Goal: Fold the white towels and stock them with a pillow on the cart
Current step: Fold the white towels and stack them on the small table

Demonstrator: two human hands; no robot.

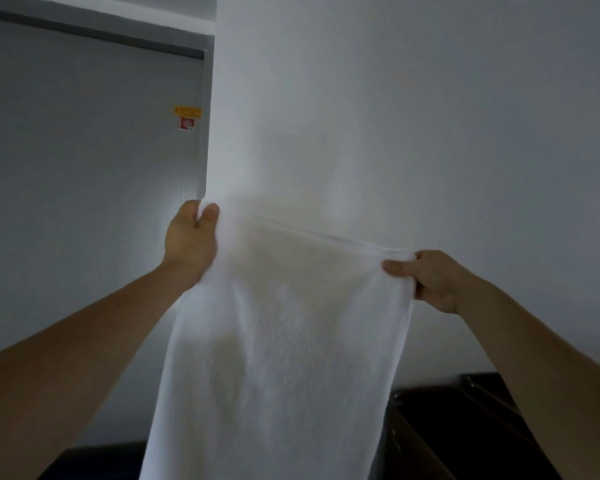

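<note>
Raised left hand (190,239) and right hand (430,277) pinch towel (278,358).

Dim, cool-toned indoor light, soft focus throughout, towel (274,358) motion-blurred, dark murky lower corners, mild wide-angle bending

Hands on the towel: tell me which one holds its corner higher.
The left hand, beside the grey door, holds its white towel corner higher; the right hand pinches lower.
</note>
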